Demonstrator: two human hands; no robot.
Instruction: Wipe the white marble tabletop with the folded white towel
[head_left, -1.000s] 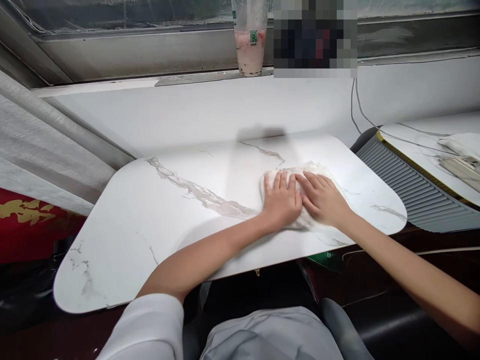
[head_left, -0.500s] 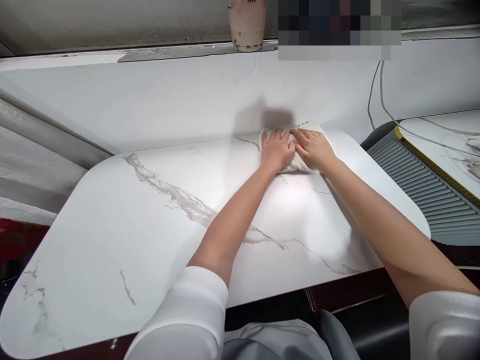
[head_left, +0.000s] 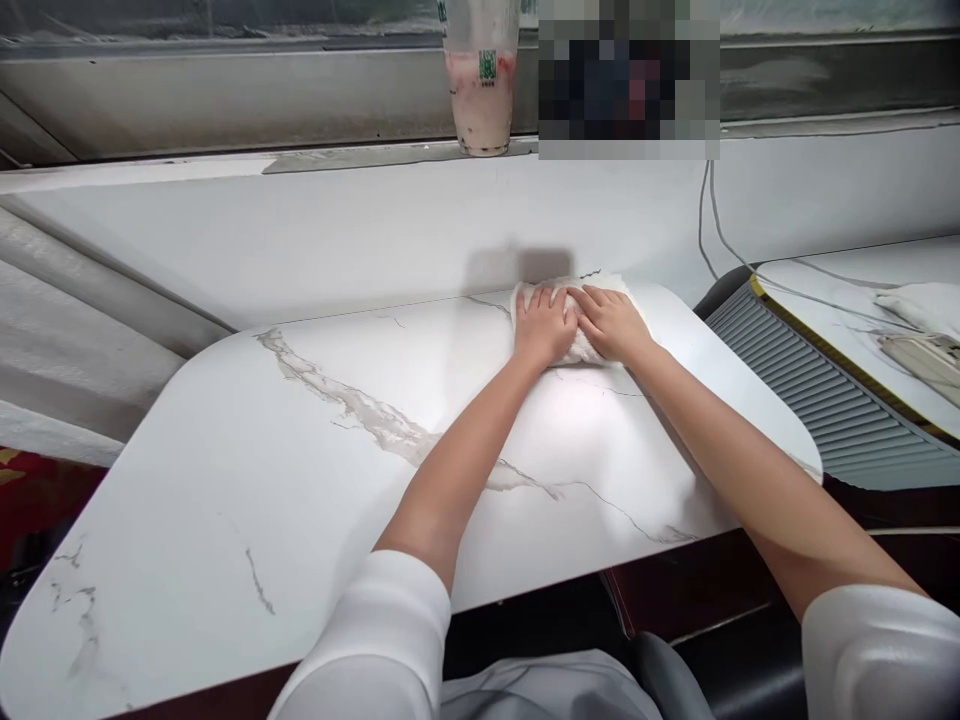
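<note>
A folded white cloth (head_left: 589, 349) lies near the back edge of the white marbled table (head_left: 195, 460), close to the wall. My left hand (head_left: 545, 326) grips its left part from above, fingers bent over it. Right beside it, my right hand (head_left: 611, 320) holds the right part of the cloth and presses down. The two thumbs almost meet over the middle. Both arms reach forward across the tabletop, and the cloth's underside is hidden.
A plastic cup with a pinkish drink (head_left: 482, 105) stands on the window ledge above the wall. Grey cables (head_left: 709, 215) hang down at the right. Beyond the table's right end are a grey ribbed panel (head_left: 795, 385) and another white tabletop (head_left: 840, 285).
The view has tilted up a little and shifted right, so more of the cup and ledge shows. Both hands stay on the cloth at nearly the same place by the table's back edge.
</note>
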